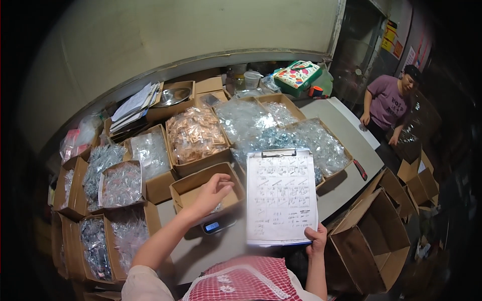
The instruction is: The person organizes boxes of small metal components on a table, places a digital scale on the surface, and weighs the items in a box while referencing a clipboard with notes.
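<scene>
My right hand (315, 239) grips the lower right corner of a clipboard (279, 154), whose white sheet (281, 200) is covered with small drawings and handwriting. It is tilted up in front of me, above the table. My left hand (213, 194) hangs over a shallow cardboard box (188, 186), its fingers loosely bent and apart, with nothing seen in them. A little of something silvery shows in the box beside this hand. Under the box's near side, a small scale (212, 227) shows a lit blue display.
Around the left and back stand cardboard boxes of bagged silvery parts (122, 184) and copper-coloured parts (195, 133). A red-and-black cutter (360, 169) lies near the table's right edge. Large open cartons (371, 241) stand at the right. Beyond the table is a person in a purple shirt (389, 103).
</scene>
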`<act>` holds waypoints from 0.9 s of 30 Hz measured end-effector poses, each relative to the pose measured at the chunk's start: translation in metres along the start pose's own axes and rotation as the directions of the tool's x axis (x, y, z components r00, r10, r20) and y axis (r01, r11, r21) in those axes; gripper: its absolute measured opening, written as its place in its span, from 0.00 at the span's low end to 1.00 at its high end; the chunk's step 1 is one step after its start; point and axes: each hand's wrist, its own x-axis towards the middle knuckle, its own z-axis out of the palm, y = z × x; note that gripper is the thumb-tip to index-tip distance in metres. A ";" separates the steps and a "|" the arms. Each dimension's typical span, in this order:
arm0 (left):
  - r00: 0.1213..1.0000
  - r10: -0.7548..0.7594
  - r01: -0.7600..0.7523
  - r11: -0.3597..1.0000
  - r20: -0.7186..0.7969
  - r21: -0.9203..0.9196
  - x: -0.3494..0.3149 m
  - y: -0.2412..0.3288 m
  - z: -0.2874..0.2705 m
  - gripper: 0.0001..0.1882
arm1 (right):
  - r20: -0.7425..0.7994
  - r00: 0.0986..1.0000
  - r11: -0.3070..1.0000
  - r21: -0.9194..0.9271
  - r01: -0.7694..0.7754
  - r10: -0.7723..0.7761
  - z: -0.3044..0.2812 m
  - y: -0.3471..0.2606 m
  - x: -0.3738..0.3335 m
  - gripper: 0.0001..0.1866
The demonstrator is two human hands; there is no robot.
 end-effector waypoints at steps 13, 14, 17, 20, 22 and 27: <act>0.898 -0.262 0.126 0.922 -0.352 -0.367 -0.015 0.024 -0.045 0.36 | 0.342 0.857 0.917 -0.037 -0.398 0.386 0.063 0.030 -0.047 0.19; 0.926 -0.246 0.096 0.886 -0.286 -0.453 -0.021 0.023 -0.048 0.32 | 0.344 0.856 0.916 -0.036 -0.399 0.386 0.064 0.035 -0.046 0.19; 0.954 -0.205 0.051 0.827 -0.217 -0.560 -0.037 0.028 -0.057 0.26 | 0.421 0.767 0.872 -0.305 -0.383 0.484 0.072 0.044 -0.045 0.19; 0.955 -0.163 -0.001 0.833 -0.247 -0.553 -0.051 0.027 -0.065 0.22 | 0.600 0.616 0.793 -0.605 -0.066 0.509 0.091 0.032 -0.036 0.20; 0.938 -0.155 -0.026 0.860 -0.309 -0.509 -0.056 0.025 -0.066 0.22 | 0.602 0.567 0.684 -0.724 0.090 0.563 0.088 0.025 -0.010 0.21; 0.863 -0.174 -0.116 0.845 -0.474 -0.521 -0.091 -0.005 -0.085 0.23 | 0.613 0.714 0.802 -0.584 0.121 0.339 0.141 -0.038 0.053 0.21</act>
